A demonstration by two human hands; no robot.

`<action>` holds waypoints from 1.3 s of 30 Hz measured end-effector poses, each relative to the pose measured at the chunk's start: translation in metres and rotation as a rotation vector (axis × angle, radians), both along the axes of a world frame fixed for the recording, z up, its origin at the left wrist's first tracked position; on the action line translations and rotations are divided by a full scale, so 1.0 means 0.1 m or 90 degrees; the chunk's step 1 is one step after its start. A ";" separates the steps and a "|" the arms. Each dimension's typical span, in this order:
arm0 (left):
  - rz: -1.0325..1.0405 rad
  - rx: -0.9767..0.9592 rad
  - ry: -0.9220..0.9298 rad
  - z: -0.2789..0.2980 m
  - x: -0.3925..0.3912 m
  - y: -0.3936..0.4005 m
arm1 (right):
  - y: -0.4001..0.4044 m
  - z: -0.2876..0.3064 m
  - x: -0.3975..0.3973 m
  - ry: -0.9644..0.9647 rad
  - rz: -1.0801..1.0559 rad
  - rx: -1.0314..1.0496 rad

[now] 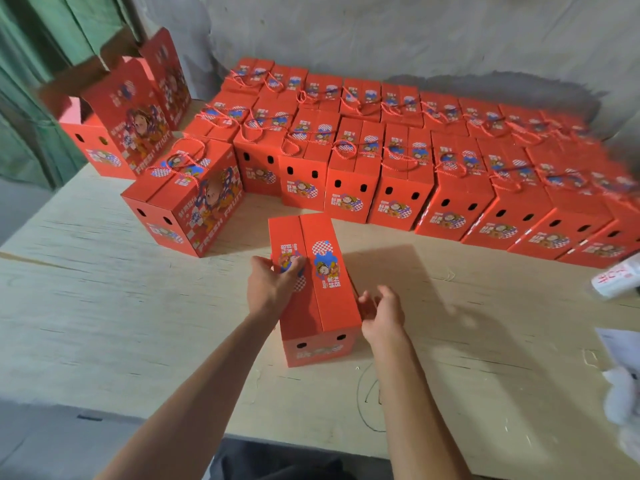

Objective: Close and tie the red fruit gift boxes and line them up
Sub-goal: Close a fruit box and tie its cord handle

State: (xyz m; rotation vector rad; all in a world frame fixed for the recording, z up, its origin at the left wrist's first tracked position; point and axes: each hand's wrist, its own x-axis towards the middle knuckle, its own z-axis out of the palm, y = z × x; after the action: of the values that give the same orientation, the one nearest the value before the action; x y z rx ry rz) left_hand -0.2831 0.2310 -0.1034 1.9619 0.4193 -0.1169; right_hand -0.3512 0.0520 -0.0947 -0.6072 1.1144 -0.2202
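Note:
A red fruit gift box (322,289) stands in front of me on the wooden table (104,306), its two top flaps folded shut and no rope showing on top. My left hand (273,282) rests on the left flap, fingers curled down over its printed label. My right hand (381,313) hovers beside the box's right wall with fingers loosely curled, holding nothing. Behind it, several closed boxes with tied red-white rope handles (401,171) stand in rows against the wall. One tied box (187,199) sits askew at the left end.
Open boxes with raised flaps (117,112) stand at the back left by a green curtain. A white bottle (616,278) lies at the right edge, with white paper or cloth (623,393) below it. The table's near edge is just under my forearms.

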 end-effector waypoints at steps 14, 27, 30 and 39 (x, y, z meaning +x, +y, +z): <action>-0.203 -0.238 -0.077 0.70 0.58 0.83 | -0.22 0.51 0.11 0.074 0.360 -0.545; -0.418 -0.105 -0.237 1.11 0.99 1.09 | 1.66 1.15 1.16 -0.114 0.466 -0.595; -0.375 -0.081 -0.241 0.95 1.17 1.36 | 1.68 1.30 1.59 -0.100 0.309 -0.548; -0.390 0.118 -0.324 0.53 1.54 1.90 | 2.12 1.46 2.61 -0.136 0.255 -0.488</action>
State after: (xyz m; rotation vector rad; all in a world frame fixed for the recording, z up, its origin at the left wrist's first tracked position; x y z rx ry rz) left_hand -0.1289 0.4207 -0.0506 2.1524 -0.5251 0.0365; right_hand -0.0907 0.2639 0.0512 -1.4358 0.6557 -0.3564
